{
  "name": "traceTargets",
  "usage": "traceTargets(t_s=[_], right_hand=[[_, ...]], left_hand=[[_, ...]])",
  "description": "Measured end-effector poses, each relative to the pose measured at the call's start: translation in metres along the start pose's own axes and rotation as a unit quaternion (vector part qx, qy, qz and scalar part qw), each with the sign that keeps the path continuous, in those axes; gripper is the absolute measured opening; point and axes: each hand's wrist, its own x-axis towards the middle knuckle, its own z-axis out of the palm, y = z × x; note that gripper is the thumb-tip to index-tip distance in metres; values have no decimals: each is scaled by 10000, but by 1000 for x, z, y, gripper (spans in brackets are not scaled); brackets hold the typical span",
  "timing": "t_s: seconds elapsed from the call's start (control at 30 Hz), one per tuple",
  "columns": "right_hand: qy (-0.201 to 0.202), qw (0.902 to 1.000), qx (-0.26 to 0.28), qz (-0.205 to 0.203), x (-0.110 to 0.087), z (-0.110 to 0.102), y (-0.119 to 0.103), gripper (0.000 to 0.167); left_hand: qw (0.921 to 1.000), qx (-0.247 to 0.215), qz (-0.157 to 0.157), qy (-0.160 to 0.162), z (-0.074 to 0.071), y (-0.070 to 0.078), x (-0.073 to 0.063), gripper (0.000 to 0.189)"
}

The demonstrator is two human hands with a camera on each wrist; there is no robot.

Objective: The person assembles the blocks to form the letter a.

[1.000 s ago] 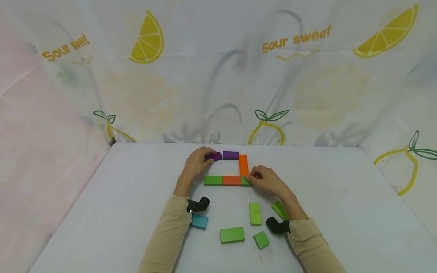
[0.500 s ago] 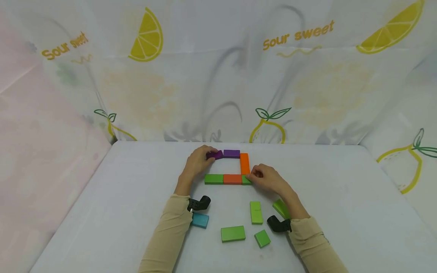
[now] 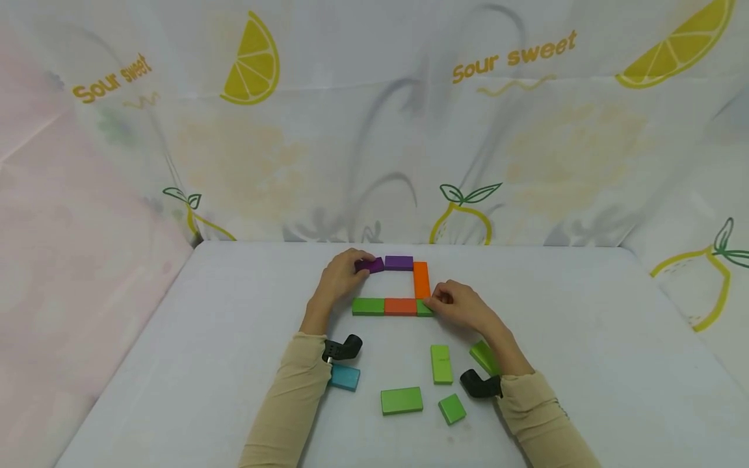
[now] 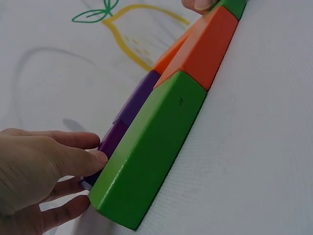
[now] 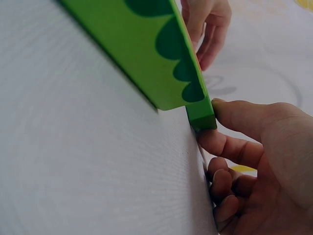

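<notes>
Only the head view shifted, left hand (image 3: 339,277) pinching dark purple block (image 3: 372,266), right hand (image 3: 463,305) pinching small green block (image 5: 201,116)

We see a white desk (image 3: 181,351) reaching back to an upright white cloth (image 3: 351,149) printed with lemons. High on it we make out two yellow lemon slices (image 3: 251,68), one near each side, and orange "Sour sweet" lettering (image 3: 515,57) printed twice. Lower down, a yellow lemon outline (image 3: 461,224) with green leaves meets the desk's far edge, among pale orange patches (image 3: 576,162) and grey plant shapes (image 3: 318,224). On our left stands a pale pink side panel (image 3: 88,260), creased near the top; on our right, a whitish side panel (image 3: 690,188) bears another lemon (image 3: 693,286). The light looks soft and rather dim.
</notes>
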Motion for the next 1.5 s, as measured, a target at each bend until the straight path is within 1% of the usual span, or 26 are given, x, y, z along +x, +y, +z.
traceTargets(t_s=[0.13, 0.5, 0.7, 0.9, 1.0, 1.07, 1.17, 1.27, 1.37, 1.5], right_hand=[[-27, 10000, 11, -15, 1, 0, 1, 22], [-56, 9999, 47, 122, 0, 0, -1, 21], [-44, 10000, 20, 18, 0, 3, -1, 22], [-38, 9999, -3, 113, -1, 3, -1, 21], [-15, 9999, -36, 121, -2, 2, 0, 21], [0, 9999, -19, 121, -1, 1, -1, 22], [5, 9998, 7, 177, 0, -1, -1, 23], [-55, 9994, 151, 319, -1, -4, 0, 27], [-170, 9983, 322, 452, -3, -7, 2, 29], [-314, 9978, 386, 438, -3, -9, 1, 28]], left_hand=[[10000, 12, -4, 19, 0, 0, 0, 31], [10000, 5, -47, 52, 1, 1, 0, 30], [9998, -88, -116, 99, 1, 0, -4, 30], [9997, -189, -121, -7, 1, -1, -4, 32], [9996, -250, -152, 5, -1, 0, -1, 33], [9995, -235, -206, 63, -5, 2, 0, 33], [9994, -232, -258, 48, -12, 4, 0, 33], [9993, -300, -243, 22, -18, 7, -3, 34], [9990, -402, -184, -40, -21, 8, -7, 34], [9987, -488, -142, -65, -23, 7, -11, 33]])
